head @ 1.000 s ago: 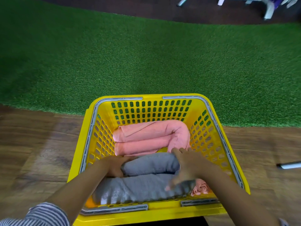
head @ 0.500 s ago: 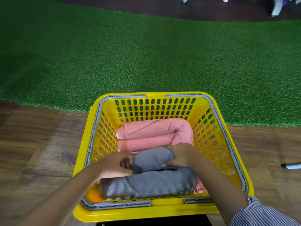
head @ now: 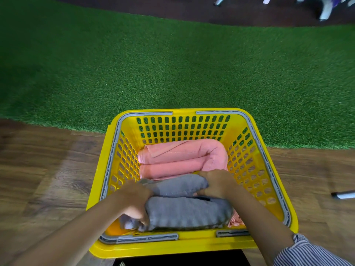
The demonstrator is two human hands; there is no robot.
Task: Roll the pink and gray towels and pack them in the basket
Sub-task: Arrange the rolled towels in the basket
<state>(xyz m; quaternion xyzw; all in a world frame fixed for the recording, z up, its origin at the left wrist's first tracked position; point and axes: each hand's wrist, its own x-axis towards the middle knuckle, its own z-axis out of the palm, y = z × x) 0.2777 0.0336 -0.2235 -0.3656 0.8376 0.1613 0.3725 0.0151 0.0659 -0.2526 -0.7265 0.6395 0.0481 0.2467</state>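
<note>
A yellow perforated basket stands on the wooden floor in front of me. Rolled pink towels lie across its far half. Two rolled gray towels fill the near half, one behind the other. My left hand grips the left end of the gray rolls, fingers curled into the cloth. My right hand grips the right end of the farther gray roll. A bit of pink cloth shows at the near right corner of the basket.
Green artificial turf stretches beyond the basket. A dark-tipped marker lies on the wood floor at the right. White furniture legs stand at the far top right.
My left hand has slid down to the near left end of the gray rolls. My right hand stays on the farther gray roll, which now sits tighter against the pink towels.
</note>
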